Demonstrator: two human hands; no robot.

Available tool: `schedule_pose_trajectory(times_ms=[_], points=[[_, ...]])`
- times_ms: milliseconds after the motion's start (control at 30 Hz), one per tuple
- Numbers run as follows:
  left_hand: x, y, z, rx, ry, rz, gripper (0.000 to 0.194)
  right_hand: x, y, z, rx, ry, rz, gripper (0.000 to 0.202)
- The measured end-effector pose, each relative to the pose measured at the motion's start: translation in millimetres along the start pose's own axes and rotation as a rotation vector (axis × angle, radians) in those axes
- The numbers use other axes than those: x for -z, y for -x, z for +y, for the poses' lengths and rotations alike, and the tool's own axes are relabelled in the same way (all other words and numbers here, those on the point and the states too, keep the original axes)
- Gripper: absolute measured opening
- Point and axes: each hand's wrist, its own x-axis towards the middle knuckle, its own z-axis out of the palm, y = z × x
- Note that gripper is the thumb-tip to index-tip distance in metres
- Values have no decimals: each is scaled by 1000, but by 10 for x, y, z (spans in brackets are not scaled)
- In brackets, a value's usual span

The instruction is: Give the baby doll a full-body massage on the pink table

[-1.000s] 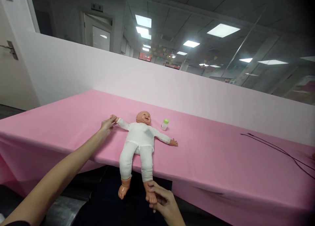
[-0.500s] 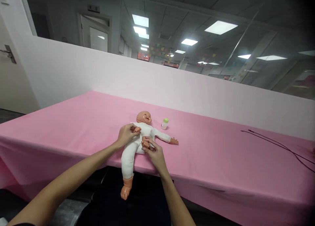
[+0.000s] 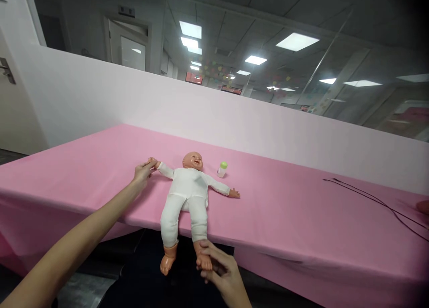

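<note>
A baby doll [image 3: 189, 183] in a white suit lies on its back on the pink-covered table, arms spread, head toward the wall. Both its legs reach over the front edge, so the feet hang past it. My left hand [image 3: 145, 170] pinches the doll's small hand at the left, with that arm stretched out sideways. Down at the front, my right hand [image 3: 223, 270] has its fingers around the doll's foot [image 3: 203, 258] on the right side. Beside the doll's head stands a small bottle [image 3: 221, 169] with a green cap.
Pink cloth [image 3: 284, 209] covers the table and hangs down its front. A thin black cable [image 3: 375, 198] lies at the right, near a blurred rounded shape [image 3: 422, 206] I cannot make out. Behind the table rises a white wall [image 3: 234, 118] topped by glass.
My left hand has drawn the doll's arm from its chest out to the left. My right hand has lowered the raised leg from the belly to beyond the table edge.
</note>
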Motion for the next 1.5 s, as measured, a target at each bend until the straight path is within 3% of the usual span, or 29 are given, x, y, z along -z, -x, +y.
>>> schedule_pose_trajectory(times_ms=[67,200,300,400,467,533,633,733,800,900,967,1067,1167,1267,1300,1400,1500], points=[[-157,150,54,-164,-88,-51,35,0,-219,-205,61,-7,39,40],[-480,574,44,-504,-326,-348,24,-50,-884,-545,146,42,125,46],[-587,819,-78,-607,-606,-429,19,-122,-1354,-538,162,-16,166,51],[-585,886,-147,-681,-724,-426,20,-165,-1533,-469,163,-58,187,52],[-548,826,-122,-674,-696,-444,19,-150,-1427,-468,168,-55,184,51],[-484,689,-60,-635,-592,-451,19,-95,-1158,-471,172,-39,170,48],[-312,363,9,-562,-393,-314,24,42,-587,-338,119,-29,99,45],[-48,-16,-20,-457,-361,-74,30,181,-61,47,17,-94,1,48],[131,-221,-86,-380,-452,24,33,239,158,391,10,-174,-96,57],[309,-395,-196,-286,-676,89,25,268,281,847,8,-289,-172,57],[353,-438,-254,-286,-828,92,22,278,292,1003,-15,-353,-186,55],[363,-462,-301,-366,-1051,71,30,349,316,935,-81,-335,-247,46],[340,-479,-295,-372,-1257,38,43,498,330,581,-168,-172,-345,41],[198,-457,-264,-430,-1291,30,52,632,168,134,-207,-41,-436,51],[104,-436,-257,-485,-1250,19,55,659,51,-1,-207,-55,-394,56],[-323,-354,-257,-599,-1005,-106,67,693,-460,-290,-191,-207,-49,54],[-849,-308,-284,-458,-658,-295,78,708,-1054,-372,-293,-402,187,48]])
